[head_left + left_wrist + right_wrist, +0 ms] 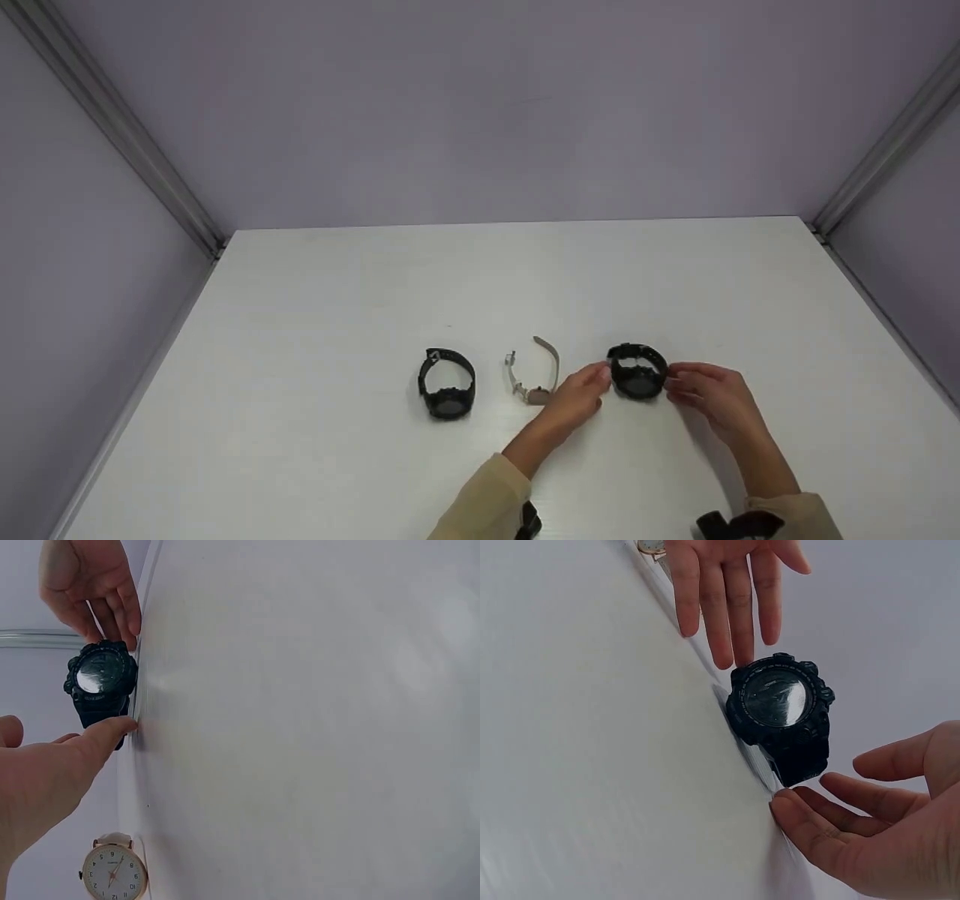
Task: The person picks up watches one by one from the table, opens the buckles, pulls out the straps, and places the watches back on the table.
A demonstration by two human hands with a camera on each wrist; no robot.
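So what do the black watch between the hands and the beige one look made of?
Black watch: looks like matte moulded resin or rubber, chunky knurled bezel, glossy reflective crystal. Beige watch: rose-gold metallic case, shiny rim; strap pale leather or synthetic, can't tell which.

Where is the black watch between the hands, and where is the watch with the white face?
black watch (778,699), right wrist view, on its round glass face.
white-faced watch (114,874), left wrist view, on its dial.
left hand (576,395), head view, on its back.
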